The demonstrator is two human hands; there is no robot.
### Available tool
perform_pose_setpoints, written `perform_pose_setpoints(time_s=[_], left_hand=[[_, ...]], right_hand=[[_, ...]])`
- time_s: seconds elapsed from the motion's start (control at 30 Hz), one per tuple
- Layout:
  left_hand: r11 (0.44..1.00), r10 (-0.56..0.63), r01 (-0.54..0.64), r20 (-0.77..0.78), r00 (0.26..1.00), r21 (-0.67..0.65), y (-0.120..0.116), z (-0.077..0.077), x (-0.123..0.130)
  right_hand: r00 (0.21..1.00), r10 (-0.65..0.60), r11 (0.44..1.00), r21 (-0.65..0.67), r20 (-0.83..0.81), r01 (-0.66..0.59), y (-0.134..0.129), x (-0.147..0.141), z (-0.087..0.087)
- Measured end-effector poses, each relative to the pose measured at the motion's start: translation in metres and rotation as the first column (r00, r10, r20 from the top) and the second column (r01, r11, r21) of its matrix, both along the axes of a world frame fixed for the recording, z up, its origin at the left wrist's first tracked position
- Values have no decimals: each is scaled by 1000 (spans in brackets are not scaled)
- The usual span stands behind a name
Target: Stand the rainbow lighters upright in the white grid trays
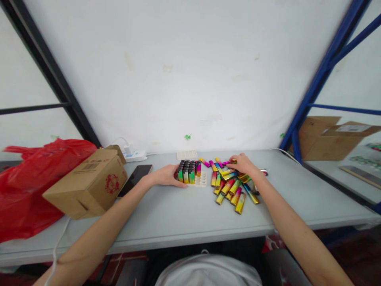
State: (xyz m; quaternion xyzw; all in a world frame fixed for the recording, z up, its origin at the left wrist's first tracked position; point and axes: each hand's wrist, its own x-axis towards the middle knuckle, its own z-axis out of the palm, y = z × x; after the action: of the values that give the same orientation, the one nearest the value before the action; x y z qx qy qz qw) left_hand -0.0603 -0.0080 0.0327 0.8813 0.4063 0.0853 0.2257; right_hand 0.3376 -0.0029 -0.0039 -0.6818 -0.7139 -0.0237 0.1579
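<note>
A: Where are the hands?

B: Two bare forearms reach in over a pale grey table [178, 218]. The left hand [168, 175] is spread in a curve against the left end of a white tray [202, 181], thumb at the near corner. How firmly it presses, I cannot tell.

A: And the right hand?

B: The right hand [243, 165] is at the far edge of a heap of loose lighters [235, 186], its fingertips pinching a magenta lighter [226, 163] that points left (the fingers partly cover it).

A: What does the tray hold?

B: Standing lighters [186, 174], upright in close rows, mostly black-topped, with green, silver and yellow bodies in front. Bare sockets show on the tray's right side. The heap lies just to the right, shiny in gold, pink, green and blue, pieces overlapping at all angles.

A: What is around them?

B: Behind the tray, near the white wall, lies a second pale tray [187, 155]. To the left are a dark-screened phone [137, 178], a cardboard box [89, 178] with red print, a red plastic bag [26, 178] and, farther back, a white power strip [135, 155]. Beyond a blue frame [323, 71] on the right stands an open carton [330, 139].
</note>
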Motion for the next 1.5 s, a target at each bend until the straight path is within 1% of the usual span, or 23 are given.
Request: perform_pose_setpoints(time_s=[0.1,0.17,0.23,0.3,0.37,0.43,0.5,0.57,0.63,0.67,0.7,0.77,0.83,0.93,1.0,1.13,1.4,1.5], left_hand=[[1000,4,-4,20,1000,3,0,0,0],[1000,8,-8,34,999,-5,0,0,0],[1000,10,-10,37,999,-11,0,0,0],[1000,9,-9,36,999,-11,0,0,-1],[1000,4,-3,39,999,-11,-1,0,0],[1000,0,1,46,999,-15,-1,0,0],[1000,0,1,50,999,-15,-1,0,0],[1000,3,-2,51,999,-12,0,-1,-1],[1000,0,1,58,998,-12,1,-2,-1],[1000,-4,5,63,998,-13,2,-3,-1],[1000,-8,9,67,998,-14,2,-3,-2],[1000,-13,15,71,997,-14,2,-3,-2],[1000,-14,15,71,997,-14,1,-3,-1],[1000,-15,16,68,998,-13,1,-2,-1],[1000,-14,15,63,998,-9,1,-2,-1],[1000,-7,7,59,998,-12,0,-2,0],[1000,-3,3,11,1000,-16,-3,2,2],[1000,-6,7,32,999,-16,-3,2,1]], right_hand=[[999,53,999,14,4,-53,1,0,2],[995,96,992,85,-25,-93,1,-2,5],[982,161,974,175,-94,-143,0,-5,9],[944,231,959,222,-236,-179,-2,-10,13],[858,290,952,221,-424,-213,-5,-18,16],[739,347,938,225,-578,-264,-7,-27,15],[634,400,915,249,-662,-318,-8,-38,12],[550,430,894,256,-716,-367,-9,-50,8],[509,415,893,230,-755,-387,-11,-60,5],[510,397,900,214,-763,-380,-12,-66,4],[527,382,909,204,-759,-365,-14,-70,4],[589,374,921,211,-717,-328,-19,-79,7],[634,392,918,233,-667,-322,-24,-86,11],[642,403,912,232,-652,-337,-32,-95,18],[652,383,922,230,-655,-310,-38,-100,21],[697,339,940,243,-632,-238,-46,-106,25],[748,316,943,282,-584,-178,-45,-107,24],[765,324,936,307,-556,-173,-45,-106,26]])
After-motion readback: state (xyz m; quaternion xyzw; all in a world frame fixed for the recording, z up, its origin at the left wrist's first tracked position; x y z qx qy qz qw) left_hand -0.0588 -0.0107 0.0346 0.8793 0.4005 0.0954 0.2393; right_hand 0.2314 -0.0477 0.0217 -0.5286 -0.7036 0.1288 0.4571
